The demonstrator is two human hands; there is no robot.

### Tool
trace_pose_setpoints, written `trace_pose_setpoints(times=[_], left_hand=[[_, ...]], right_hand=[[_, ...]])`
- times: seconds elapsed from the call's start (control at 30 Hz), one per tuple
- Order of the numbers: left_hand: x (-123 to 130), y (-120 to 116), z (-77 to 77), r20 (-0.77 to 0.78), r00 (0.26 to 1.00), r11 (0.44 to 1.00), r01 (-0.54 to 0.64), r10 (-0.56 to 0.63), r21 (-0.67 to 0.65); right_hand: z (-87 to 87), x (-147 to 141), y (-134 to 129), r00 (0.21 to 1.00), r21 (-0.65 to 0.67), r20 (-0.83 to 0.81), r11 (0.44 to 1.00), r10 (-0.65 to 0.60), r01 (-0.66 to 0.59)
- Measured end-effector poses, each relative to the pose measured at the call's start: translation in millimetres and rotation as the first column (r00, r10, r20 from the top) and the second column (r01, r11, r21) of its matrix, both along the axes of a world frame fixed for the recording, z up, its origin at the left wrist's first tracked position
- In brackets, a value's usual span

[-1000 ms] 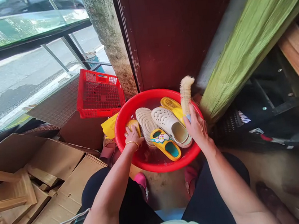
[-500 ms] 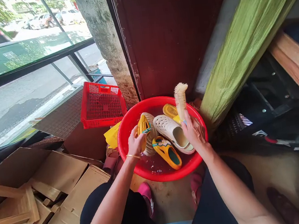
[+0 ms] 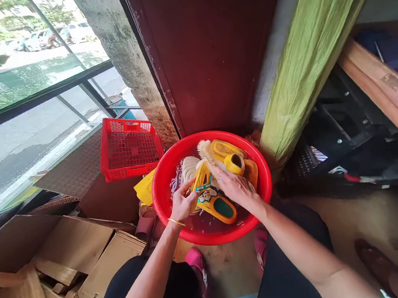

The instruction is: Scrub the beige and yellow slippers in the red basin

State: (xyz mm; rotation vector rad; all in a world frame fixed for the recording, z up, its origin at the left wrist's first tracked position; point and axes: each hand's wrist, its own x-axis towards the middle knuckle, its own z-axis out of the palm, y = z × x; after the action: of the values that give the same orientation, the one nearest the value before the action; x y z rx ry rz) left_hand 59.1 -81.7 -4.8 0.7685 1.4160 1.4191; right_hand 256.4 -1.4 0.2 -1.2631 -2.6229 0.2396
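Observation:
My left hand (image 3: 183, 203) grips a yellow clog (image 3: 202, 173) with a green band, tilted up over the red basin (image 3: 159, 200). In my right hand (image 3: 237, 185) is a scrub brush (image 3: 205, 151) with pale bristles, held at the clog's upper right side; I cannot tell if the bristles touch it. A second yellow clog (image 3: 220, 210) with a cartoon figure and a green insole lies just below. A pale ribbed sole (image 3: 188, 167) shows behind the left hand. Farther back are a yellow sole (image 3: 227, 148) and a round yellow shoe part (image 3: 235, 164). My right hand hides part of the pile.
A red plastic crate (image 3: 130, 150) stands behind the basin on the left. Cardboard (image 3: 101, 272) and wooden pieces (image 3: 31, 295) lie at the lower left. A green curtain (image 3: 303, 54) hangs on the right, beside a dark red door panel (image 3: 209, 56). Pink shoes (image 3: 195, 260) are below the basin.
My right hand has brought the brush down and left from above the basin to the held clog. The view has shifted slightly. My left hand still holds the clog.

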Motion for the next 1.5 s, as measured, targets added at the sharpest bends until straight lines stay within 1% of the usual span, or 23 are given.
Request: trace_pose_setpoints(times=[0.1, 0.13, 0.17, 0.23, 0.3, 0.4, 0.5, 0.57, 0.63, 0.73, 0.83, 0.87, 0.93, 1.07, 1.1, 1.13, 1.17, 1.23, 1.3, 1.33, 1.4, 1.43, 1.5], left_hand=[[0.1, -1.4, -1.9, -0.116, 0.993, 0.999, -0.011, 0.007, -0.032], [0.5, -2.2, -1.7, -0.129, 0.992, 0.999, -0.007, 0.002, -0.039], [0.9, -2.9, -0.7, -0.121, 0.993, 0.999, -0.001, -0.004, -0.038], [1.8, -4.2, 3.4, -0.055, 0.998, 1.000, 0.007, -0.008, -0.015], [1.9, -4.5, 8.8, 0.054, 0.999, 1.000, -0.010, 0.010, 0.007], [-1.1, -3.3, 14.3, 0.278, 0.960, 0.999, -0.038, 0.033, 0.012], [-6.8, -1.5, 13.8, 0.466, 0.885, 1.000, 0.010, -0.001, -0.017], [-9.7, -0.6, 11.2, 0.501, 0.866, 0.998, 0.048, -0.016, -0.051], [-10.5, 0.1, 8.0, 0.480, 0.877, 0.996, 0.053, -0.012, -0.071], [-7.9, 1.2, 3.5, 0.441, 0.897, 0.998, 0.041, -0.017, -0.045], [-4.9, 3.5, -0.9, 0.452, 0.892, 0.999, 0.042, -0.033, -0.011], [-5.0, 4.7, -2.7, 0.459, 0.888, 1.000, 0.030, -0.023, -0.009], [-7.6, 7.9, -7.0, 0.479, 0.877, 0.999, -0.029, 0.035, -0.019], [-19.3, 14.3, -15.3, 0.541, 0.813, 0.975, -0.209, 0.215, -0.074], [-21.4, 14.8, -16.1, 0.551, 0.798, 0.968, -0.232, 0.244, -0.092], [-22.2, 14.6, -16.2, 0.557, 0.793, 0.968, -0.223, 0.247, -0.111], [-21.6, 13.5, -15.6, 0.562, 0.796, 0.975, -0.184, 0.223, -0.126], [-17.1, 9.6, -12.7, 0.567, 0.816, 0.991, -0.048, 0.112, -0.126], [-10.4, 4.9, -9.0, 0.566, 0.824, 0.992, 0.081, -0.013, -0.095], [-7.4, 3.0, -7.4, 0.565, 0.824, 0.989, 0.120, -0.054, -0.081], [-3.3, 1.0, -5.4, 0.564, 0.823, 0.986, 0.146, -0.074, -0.083], [-2.5, 1.0, -5.0, 0.565, 0.822, 0.984, 0.148, -0.066, -0.100], [-3.0, 2.4, -5.4, 0.547, 0.837, 0.984, 0.112, -0.019, -0.137]], right_hand=[[-0.7, -2.3, -17.1, 0.992, -0.001, 0.011, 0.992, 0.127, -0.127], [-1.3, -2.1, -20.2, 0.991, -0.002, 0.022, 0.992, 0.129, -0.129], [-2.0, -1.1, -20.7, 0.994, -0.004, 0.029, 0.995, 0.104, -0.104], [-3.6, 3.8, -14.0, 1.000, -0.012, 0.011, 1.000, 0.012, -0.011], [-5.5, 10.2, -2.8, 0.997, -0.018, -0.068, 0.999, -0.044, 0.043], [-9.6, 16.0, 6.6, 0.969, -0.003, -0.244, 1.000, -0.024, 0.025], [-15.5, 15.2, 1.3, 0.950, -0.010, -0.313, 1.000, 0.011, -0.015], [-19.8, 13.6, -5.6, 0.953, -0.041, -0.301, 0.999, 0.019, -0.033], [-23.0, 12.9, -10.8, 0.957, -0.077, -0.287, 0.995, 0.038, -0.063], [-24.2, 12.6, -13.6, 0.952, -0.094, -0.296, 0.989, 0.079, -0.112], [-22.7, 9.4, -18.3, 0.944, -0.065, -0.316, 0.990, 0.097, -0.123], [-22.4, 7.3, -22.7, 0.942, -0.062, -0.319, 0.990, 0.103, -0.129], [-22.8, 2.5, -37.0, 0.937, -0.074, -0.327, 0.985, 0.122, -0.154], [-25.5, -3.3, -72.0, 0.925, -0.080, -0.307, 0.962, 0.226, -0.262], [-25.7, -3.4, -76.1, 0.930, -0.078, -0.277, 0.959, 0.241, -0.271], [-25.6, -3.1, -76.5, 0.941, -0.075, -0.242, 0.962, 0.238, -0.262], [-24.9, -2.4, -72.8, 0.954, -0.071, -0.211, 0.971, 0.211, -0.230], [-21.9, -0.5, -54.7, 0.975, -0.051, -0.194, 0.991, 0.112, -0.124], [-17.4, 2.3, -29.3, 0.972, -0.033, -0.233, 0.999, 0.013, -0.021], [-15.3, 3.9, -17.5, 0.965, -0.028, -0.260, 1.000, -0.020, 0.013], [-13.1, 6.6, -2.2, 0.954, -0.020, -0.293, 0.998, -0.059, 0.055], [-13.6, 7.3, -0.3, 0.952, -0.010, -0.299, 0.998, -0.064, 0.064], [-17.5, 6.7, -7.6, 0.958, 0.014, -0.284, 0.999, -0.037, 0.042]])
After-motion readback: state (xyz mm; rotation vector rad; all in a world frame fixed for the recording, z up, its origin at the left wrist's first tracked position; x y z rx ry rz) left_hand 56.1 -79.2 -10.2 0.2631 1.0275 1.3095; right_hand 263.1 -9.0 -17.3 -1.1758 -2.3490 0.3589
